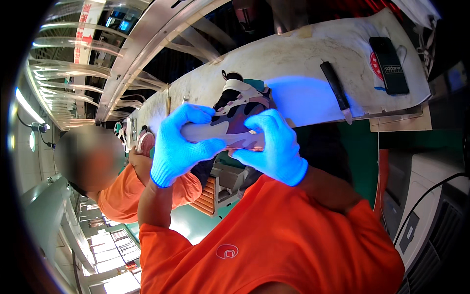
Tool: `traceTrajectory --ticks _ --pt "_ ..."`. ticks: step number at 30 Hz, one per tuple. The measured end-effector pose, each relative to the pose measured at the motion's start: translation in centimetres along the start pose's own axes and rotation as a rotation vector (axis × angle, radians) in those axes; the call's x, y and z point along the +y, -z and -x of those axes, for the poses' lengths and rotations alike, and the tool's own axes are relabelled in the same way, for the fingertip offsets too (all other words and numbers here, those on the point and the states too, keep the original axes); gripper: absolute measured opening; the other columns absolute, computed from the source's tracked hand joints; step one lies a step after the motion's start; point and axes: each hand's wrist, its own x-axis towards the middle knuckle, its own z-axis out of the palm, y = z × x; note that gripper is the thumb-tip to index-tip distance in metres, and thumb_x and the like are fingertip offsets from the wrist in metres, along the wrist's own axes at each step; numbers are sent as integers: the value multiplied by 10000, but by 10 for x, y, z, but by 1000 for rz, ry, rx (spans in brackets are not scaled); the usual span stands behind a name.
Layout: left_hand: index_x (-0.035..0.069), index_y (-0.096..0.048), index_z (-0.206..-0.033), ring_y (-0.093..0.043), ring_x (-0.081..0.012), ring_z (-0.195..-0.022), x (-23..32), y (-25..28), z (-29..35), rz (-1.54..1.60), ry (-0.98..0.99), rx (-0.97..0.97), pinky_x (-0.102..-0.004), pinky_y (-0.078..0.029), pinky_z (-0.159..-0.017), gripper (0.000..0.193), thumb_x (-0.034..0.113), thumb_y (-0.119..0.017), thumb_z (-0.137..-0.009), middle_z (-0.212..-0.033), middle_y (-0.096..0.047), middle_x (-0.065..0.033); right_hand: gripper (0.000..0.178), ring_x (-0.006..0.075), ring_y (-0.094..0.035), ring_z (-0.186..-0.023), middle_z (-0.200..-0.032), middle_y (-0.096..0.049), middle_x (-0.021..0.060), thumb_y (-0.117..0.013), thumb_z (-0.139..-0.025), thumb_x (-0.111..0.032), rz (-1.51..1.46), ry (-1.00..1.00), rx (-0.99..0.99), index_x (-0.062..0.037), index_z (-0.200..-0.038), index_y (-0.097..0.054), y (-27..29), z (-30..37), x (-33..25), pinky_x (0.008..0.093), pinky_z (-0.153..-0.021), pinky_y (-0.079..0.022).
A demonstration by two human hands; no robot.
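A sneaker (235, 115) with a dark, white and mauve upper and a pale thick sole is held between my two gloved hands, over the near edge of the bench. My left hand (183, 137) grips the toe end, thumb along the sole and fingers over the upper. At the heel end, my right hand (274, 144) closes round the sole, its thumb underneath. Both gloves glow bright blue under a violet-blue light. Something green shows in the shoe's opening, partly hidden by the upper.
A black-handled knife (335, 89) lies on the pale bench (303, 54), its tip at the near edge. Farther right is a dark phone (390, 66). To the left, a co-worker in orange (122, 193) handles another shoe (146, 141). A white machine (431, 196) stands at right.
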Motion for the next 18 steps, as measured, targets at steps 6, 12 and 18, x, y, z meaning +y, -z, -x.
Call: traceTrajectory --ticks 6,12,18 --pt "9 -695 -1040 -731 -228 -1147 2 2 -3 8 14 -22 -371 -599 -994 493 249 -1008 -744 -1233 -745 -146 577 306 -720 -918 -1030 -673 123 -1067 -680 -160 -110 -80 -32 -60 -1083 -667 1 13 11 418 -774 -595" --pt "13 -700 -998 -739 -280 -1196 -3 9 -12 27 -28 -61 -419 -598 -1013 525 281 -1045 -706 -1193 -757 -151 531 293 -709 -912 -1015 -678 105 -1062 -685 -141 -123 -30 31 -70 -1046 -680 0 2 17 407 -776 -594" --pt "19 -713 -953 -762 -309 -1155 -7 13 -22 36 -27 -76 -430 -604 -993 519 286 -1054 -668 -1110 -772 -143 535 296 -701 -922 -1019 -696 86 -1079 -668 -158 -128 -11 30 -75 -1048 -711 -1 -7 24 409 -774 -587"
